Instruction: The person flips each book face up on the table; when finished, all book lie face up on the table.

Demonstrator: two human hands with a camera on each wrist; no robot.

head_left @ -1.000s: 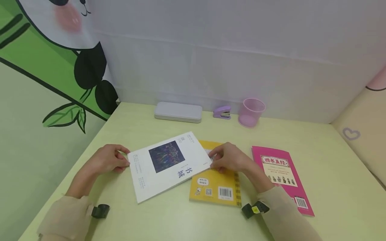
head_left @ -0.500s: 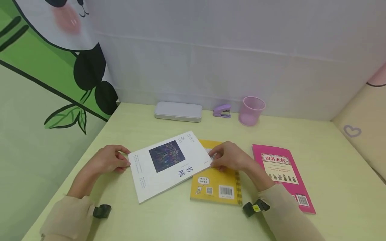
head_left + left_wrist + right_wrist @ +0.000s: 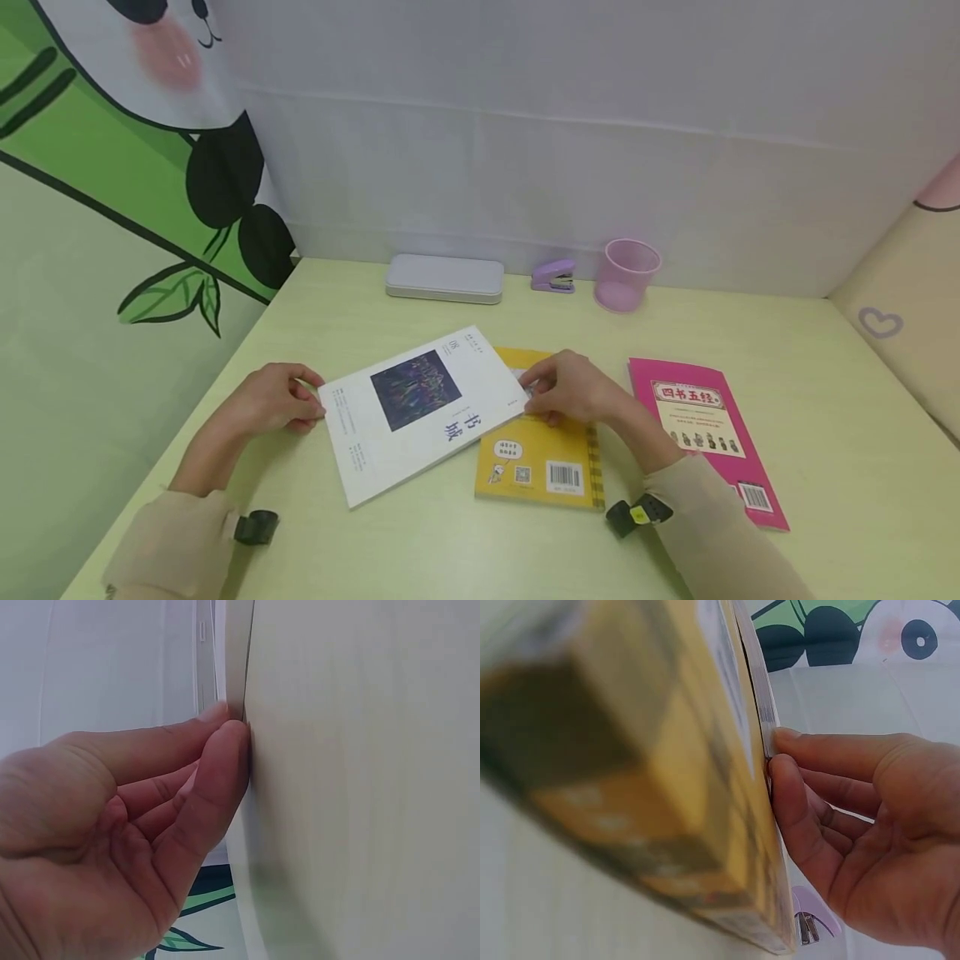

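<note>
Centrally, white book: (image 3: 423, 410) it lies tilted at the middle of the frame on a pale green table (image 3: 825, 467), its right corner overlapping the yellow book.
Left hand: (image 3: 272, 400) at the lower left of centre, thumb and forefinger pinch the white book's left corner; the left wrist view shows both tips at the page edge.
Right hand: (image 3: 573, 390) just right of centre, thumb and fingers pinch the white book's right corner, resting over the yellow book.
Yellow book: (image 3: 543, 467) below centre, back cover up, barcode showing.
Pink book: (image 3: 705, 433) right of centre, apart from the yellow one.
Top of table: grey case (image 3: 444, 277), purple stapler (image 3: 553, 275), pink cup (image 3: 626, 275) in a row by the wall.
</note>
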